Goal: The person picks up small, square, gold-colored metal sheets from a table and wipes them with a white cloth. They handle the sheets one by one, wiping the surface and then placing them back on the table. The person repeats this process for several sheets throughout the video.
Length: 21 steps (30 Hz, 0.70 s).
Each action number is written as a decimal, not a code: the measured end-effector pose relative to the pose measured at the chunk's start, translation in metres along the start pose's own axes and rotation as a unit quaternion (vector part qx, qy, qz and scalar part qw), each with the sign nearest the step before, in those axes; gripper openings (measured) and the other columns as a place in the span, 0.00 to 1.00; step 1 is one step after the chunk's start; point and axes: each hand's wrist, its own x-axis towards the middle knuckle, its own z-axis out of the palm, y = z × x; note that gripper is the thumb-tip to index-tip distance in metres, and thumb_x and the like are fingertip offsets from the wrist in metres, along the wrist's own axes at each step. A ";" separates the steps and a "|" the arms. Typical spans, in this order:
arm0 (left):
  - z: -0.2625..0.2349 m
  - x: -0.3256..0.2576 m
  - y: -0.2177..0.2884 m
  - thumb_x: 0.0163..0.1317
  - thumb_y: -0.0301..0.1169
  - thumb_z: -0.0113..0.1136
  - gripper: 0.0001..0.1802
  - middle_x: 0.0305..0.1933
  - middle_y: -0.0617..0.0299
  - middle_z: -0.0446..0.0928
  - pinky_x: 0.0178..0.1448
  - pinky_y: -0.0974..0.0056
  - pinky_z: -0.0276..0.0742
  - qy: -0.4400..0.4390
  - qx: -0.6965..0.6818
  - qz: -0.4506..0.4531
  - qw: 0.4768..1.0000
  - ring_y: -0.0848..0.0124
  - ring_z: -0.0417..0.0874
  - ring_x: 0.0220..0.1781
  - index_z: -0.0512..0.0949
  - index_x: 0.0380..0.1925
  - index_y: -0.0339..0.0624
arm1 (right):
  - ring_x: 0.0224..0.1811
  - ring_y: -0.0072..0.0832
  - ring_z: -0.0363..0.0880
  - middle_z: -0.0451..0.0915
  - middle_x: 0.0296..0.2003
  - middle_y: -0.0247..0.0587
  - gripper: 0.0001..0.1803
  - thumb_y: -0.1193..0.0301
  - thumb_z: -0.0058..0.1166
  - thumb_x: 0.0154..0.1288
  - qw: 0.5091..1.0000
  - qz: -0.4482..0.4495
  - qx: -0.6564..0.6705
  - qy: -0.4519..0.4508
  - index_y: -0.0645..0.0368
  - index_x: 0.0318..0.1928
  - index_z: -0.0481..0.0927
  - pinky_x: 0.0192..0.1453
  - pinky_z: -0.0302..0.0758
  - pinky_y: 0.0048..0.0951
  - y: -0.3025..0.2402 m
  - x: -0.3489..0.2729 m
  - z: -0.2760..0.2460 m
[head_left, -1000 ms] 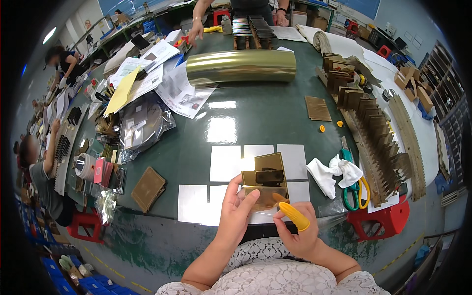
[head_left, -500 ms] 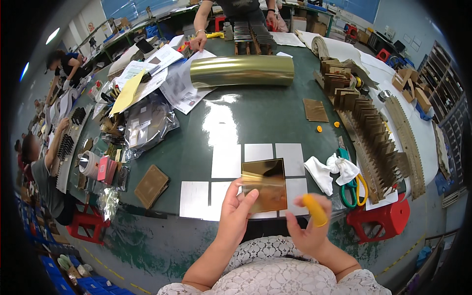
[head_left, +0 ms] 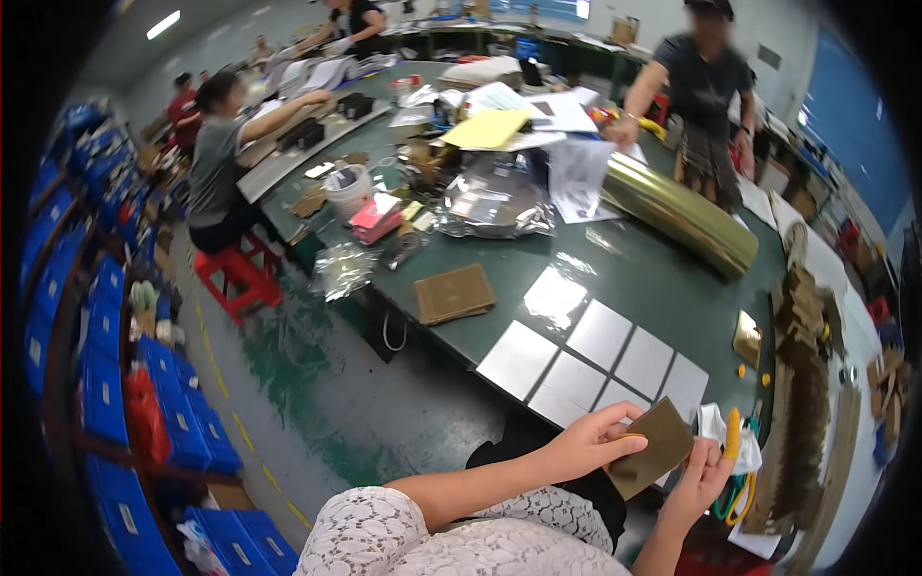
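A: Where does the one view look from?
B: From the person's head — tilted down and turned left, hands close at the lower right.
A: And farther off?
B: The dark green worktable (head_left: 672,288) runs away to the far right; the grey concrete floor (head_left: 317,384) fills the near left.

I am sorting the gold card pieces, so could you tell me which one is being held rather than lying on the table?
The gold card between the left hand and right hand; the others lie on the green table.
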 end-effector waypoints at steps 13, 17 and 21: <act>-0.179 -0.144 0.126 0.66 0.27 0.55 0.18 0.41 0.57 0.77 0.40 0.63 0.87 0.500 0.033 0.395 0.770 0.70 0.82 0.41 0.66 0.55 0.39 | 0.35 0.20 0.74 0.76 0.38 0.39 0.21 0.79 0.45 0.70 0.992 0.008 -0.040 -0.118 0.66 0.62 0.65 0.39 0.71 0.19 -0.014 -0.003 0.031; -0.254 -0.203 0.152 0.63 0.25 0.58 0.26 0.49 0.53 0.74 0.47 0.60 0.84 0.601 0.058 0.415 0.680 0.65 0.81 0.45 0.62 0.60 0.35 | 0.42 0.27 0.74 0.76 0.40 0.40 0.24 0.81 0.50 0.64 0.961 -0.070 -0.208 -0.168 0.66 0.61 0.68 0.48 0.69 0.29 -0.015 -0.001 0.040; -0.302 -0.245 0.162 0.60 0.20 0.55 0.27 0.49 0.56 0.75 0.55 0.55 0.81 0.588 0.044 0.425 0.687 0.66 0.81 0.45 0.63 0.60 0.36 | 0.41 0.31 0.73 0.77 0.42 0.43 0.27 0.81 0.54 0.61 0.929 -0.140 -0.269 -0.210 0.62 0.62 0.69 0.48 0.70 0.28 -0.012 0.003 0.050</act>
